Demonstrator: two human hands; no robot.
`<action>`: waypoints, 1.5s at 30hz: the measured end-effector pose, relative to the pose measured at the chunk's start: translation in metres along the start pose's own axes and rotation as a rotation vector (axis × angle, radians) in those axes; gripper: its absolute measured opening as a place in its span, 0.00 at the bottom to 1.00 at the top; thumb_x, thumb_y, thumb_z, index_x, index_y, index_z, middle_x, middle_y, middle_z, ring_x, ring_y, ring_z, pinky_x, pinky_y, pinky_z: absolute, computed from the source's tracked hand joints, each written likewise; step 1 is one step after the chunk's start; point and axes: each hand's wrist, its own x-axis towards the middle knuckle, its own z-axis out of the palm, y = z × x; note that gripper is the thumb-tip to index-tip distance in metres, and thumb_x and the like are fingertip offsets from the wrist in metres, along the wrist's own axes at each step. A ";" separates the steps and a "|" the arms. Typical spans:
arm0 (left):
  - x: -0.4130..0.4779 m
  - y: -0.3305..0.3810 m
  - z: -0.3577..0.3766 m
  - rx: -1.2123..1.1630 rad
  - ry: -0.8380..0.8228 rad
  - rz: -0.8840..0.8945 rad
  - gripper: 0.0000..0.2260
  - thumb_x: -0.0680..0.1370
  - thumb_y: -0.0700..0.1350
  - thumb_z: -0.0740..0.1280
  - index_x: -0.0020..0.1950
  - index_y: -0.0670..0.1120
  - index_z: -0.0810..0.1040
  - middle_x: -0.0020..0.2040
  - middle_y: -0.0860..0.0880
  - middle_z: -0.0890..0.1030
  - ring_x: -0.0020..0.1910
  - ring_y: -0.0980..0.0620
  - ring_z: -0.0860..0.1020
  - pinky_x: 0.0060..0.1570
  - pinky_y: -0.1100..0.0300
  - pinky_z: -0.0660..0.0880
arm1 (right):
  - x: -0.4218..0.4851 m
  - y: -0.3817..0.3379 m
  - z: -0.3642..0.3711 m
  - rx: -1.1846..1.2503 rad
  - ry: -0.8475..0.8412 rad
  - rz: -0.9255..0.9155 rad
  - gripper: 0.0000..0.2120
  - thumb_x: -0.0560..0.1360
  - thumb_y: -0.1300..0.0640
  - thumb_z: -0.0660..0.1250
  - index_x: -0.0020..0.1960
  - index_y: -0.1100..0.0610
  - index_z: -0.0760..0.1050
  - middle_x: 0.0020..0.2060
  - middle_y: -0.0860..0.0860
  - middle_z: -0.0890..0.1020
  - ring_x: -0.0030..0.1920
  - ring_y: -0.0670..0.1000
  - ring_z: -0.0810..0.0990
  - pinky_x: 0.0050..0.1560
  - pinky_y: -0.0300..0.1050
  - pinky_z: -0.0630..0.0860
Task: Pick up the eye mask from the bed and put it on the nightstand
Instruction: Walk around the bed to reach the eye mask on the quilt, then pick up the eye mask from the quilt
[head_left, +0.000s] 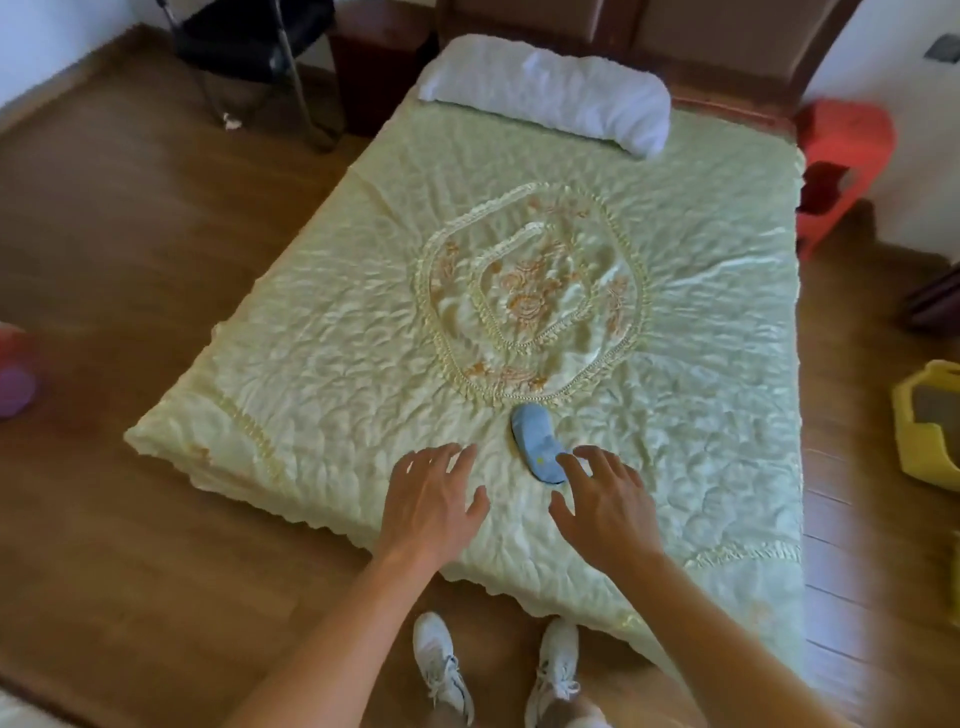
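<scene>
A light blue eye mask (535, 439) lies flat on the pale green quilted bed (322, 364), near its foot end below the embroidered oval. My right hand (605, 501) hovers open just right of the mask, its fingertips over the mask's near end. My left hand (434, 496) is open with fingers spread over the quilt, a little to the mask's left. A dark reddish-brown nightstand (379, 67) stands at the head of the bed on the left side, partly in shadow.
A white pillow (545, 93) lies at the head of the bed. A black chair (249, 47) stands far left, a red plastic stool (841, 166) to the right, a yellow bin (930, 421) at the right edge. Wooden floor surrounds the bed; my white shoes (441, 665) are at its foot.
</scene>
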 end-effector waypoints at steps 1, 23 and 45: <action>0.015 0.000 0.009 -0.001 -0.006 0.016 0.25 0.79 0.57 0.55 0.75 0.50 0.65 0.72 0.49 0.73 0.69 0.49 0.71 0.70 0.50 0.65 | 0.005 0.010 0.006 0.003 0.009 0.030 0.18 0.73 0.52 0.74 0.60 0.59 0.80 0.58 0.59 0.83 0.56 0.63 0.83 0.55 0.60 0.80; 0.258 -0.011 0.325 0.245 -0.231 0.560 0.34 0.77 0.39 0.60 0.80 0.47 0.49 0.82 0.48 0.52 0.80 0.48 0.51 0.77 0.52 0.51 | 0.146 0.173 0.305 0.020 -0.138 -0.110 0.28 0.63 0.62 0.76 0.64 0.61 0.79 0.60 0.58 0.84 0.60 0.60 0.83 0.50 0.54 0.84; 0.278 0.023 0.306 -0.289 -0.139 0.391 0.15 0.71 0.33 0.69 0.53 0.46 0.84 0.46 0.45 0.86 0.46 0.43 0.82 0.48 0.48 0.78 | 0.157 0.187 0.289 0.454 0.085 0.084 0.11 0.69 0.63 0.74 0.51 0.56 0.83 0.38 0.51 0.85 0.37 0.55 0.82 0.35 0.49 0.78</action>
